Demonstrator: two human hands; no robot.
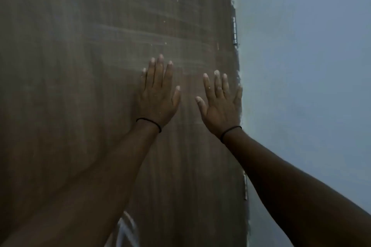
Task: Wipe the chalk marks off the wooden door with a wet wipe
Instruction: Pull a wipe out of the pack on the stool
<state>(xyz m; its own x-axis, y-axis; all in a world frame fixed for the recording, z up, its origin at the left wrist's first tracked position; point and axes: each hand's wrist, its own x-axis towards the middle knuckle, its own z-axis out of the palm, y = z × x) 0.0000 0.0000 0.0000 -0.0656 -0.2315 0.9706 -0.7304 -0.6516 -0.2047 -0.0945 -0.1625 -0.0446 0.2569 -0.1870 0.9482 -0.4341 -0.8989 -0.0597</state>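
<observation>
Both hands flat on the wooden door (80,86); left hand (157,94) & right hand (220,102) have fingers straight, spread, gripping nothing; no wet wipe in view. Faint smeared chalk haze (164,36) above the fingertips; bold white chalk marks (126,230) low on the door, untouched. Looks like a pause btwn passes; next move needs a wipe in hand, then work on the lower marks.

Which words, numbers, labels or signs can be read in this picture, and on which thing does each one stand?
None can be read.
The brown wooden door bears only pale wiped smears and small white specks, no letters.
White chalk strokes at the bottom edge are cut off and blurred; they form no readable word.
The pale blue wall is blank.
</observation>
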